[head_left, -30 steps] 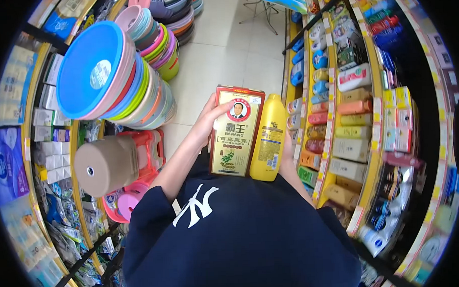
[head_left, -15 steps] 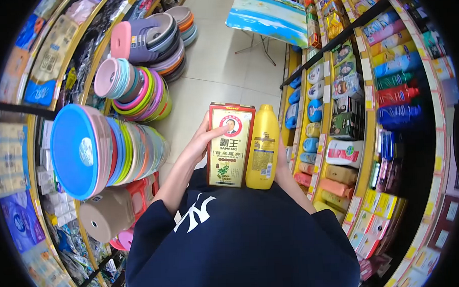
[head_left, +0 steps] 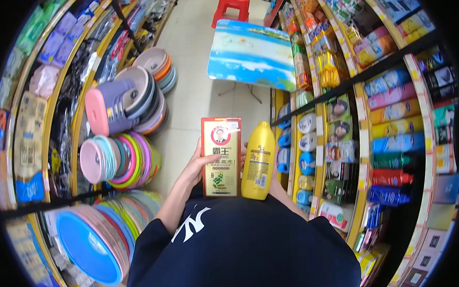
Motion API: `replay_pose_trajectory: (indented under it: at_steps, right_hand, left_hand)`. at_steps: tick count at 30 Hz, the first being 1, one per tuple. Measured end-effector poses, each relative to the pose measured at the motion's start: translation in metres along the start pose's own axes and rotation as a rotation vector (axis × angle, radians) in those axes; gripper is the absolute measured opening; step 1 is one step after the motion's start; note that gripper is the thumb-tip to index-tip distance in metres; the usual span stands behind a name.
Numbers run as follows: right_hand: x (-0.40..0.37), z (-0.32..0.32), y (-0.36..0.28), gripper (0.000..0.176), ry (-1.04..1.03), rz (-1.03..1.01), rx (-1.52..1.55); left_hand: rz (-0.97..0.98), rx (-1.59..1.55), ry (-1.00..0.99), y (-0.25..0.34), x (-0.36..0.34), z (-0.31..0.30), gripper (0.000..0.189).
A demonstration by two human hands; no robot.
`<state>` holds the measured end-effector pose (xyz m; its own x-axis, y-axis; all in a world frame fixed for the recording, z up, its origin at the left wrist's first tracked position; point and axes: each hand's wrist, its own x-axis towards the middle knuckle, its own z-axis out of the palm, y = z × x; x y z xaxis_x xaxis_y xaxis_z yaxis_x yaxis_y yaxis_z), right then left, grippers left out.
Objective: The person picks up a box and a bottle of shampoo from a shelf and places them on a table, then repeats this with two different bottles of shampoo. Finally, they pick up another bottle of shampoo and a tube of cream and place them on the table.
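Note:
My left hand (head_left: 196, 164) grips an upright cream-and-red BAWANG box (head_left: 230, 180), its thumb lying across the front. Beside it on the right is a yellow plastic bottle (head_left: 258, 168) with a printed label, leaning slightly right at the top. My right hand (head_left: 243, 152) holds this bottle from behind. A few fingertips show between bottle and box, while the rest of that hand is mostly hidden. Both items are close to my dark shirt, front of my torso.
Stacked plastic basins (head_left: 86, 244) and buckets (head_left: 139, 162) line the left side. On the right, shelves carry bottles (head_left: 391, 143) and boxed goods. Ahead in the aisle stand a folding table (head_left: 251, 54) with a blue beach print and a red stool (head_left: 232, 6).
The view has shifted along the aisle, so the red stool now shows and the table appears lower. Box and bottle sit slightly lower in view; my left thumb is lower on the box front.

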<state>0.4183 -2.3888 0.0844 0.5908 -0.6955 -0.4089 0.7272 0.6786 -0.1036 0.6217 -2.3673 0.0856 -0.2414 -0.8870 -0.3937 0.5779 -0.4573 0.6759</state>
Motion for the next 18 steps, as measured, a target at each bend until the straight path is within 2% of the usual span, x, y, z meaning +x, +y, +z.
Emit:
replay_pose_trajectory:
  at_steps: [4,8,9,12,13,18]
  right_hand:
    - [0.052,0.023,-0.022,0.086,0.123,-0.080,-0.138]
    - [0.100,0.019,-0.054,0.089,-0.138,0.007,0.044]
    - [0.116,0.012,-0.062,0.080,-0.167,0.009,0.079]
    - [0.163,-0.011,-0.088,0.068,0.035,-0.001,0.156]
    - [0.177,-0.012,-0.101,0.057,0.105,0.000,0.185]
    - [0.247,-0.034,-0.193,0.064,0.097,0.028,0.397]
  left_hand:
    - [-0.042,-0.009,0.027,0.044,0.044,-0.011,0.070]
    - [-0.069,-0.036,0.092,0.074,0.091,-0.022,0.066]
    - [-0.060,-0.042,0.106,0.080,0.104,-0.024,0.066]
    - [-0.082,-0.080,0.200,0.096,0.147,-0.024,0.064]
    - [-0.080,-0.095,0.229,0.099,0.164,-0.027,0.064]
    - [-0.060,-0.253,0.326,0.122,0.257,-0.021,0.048]
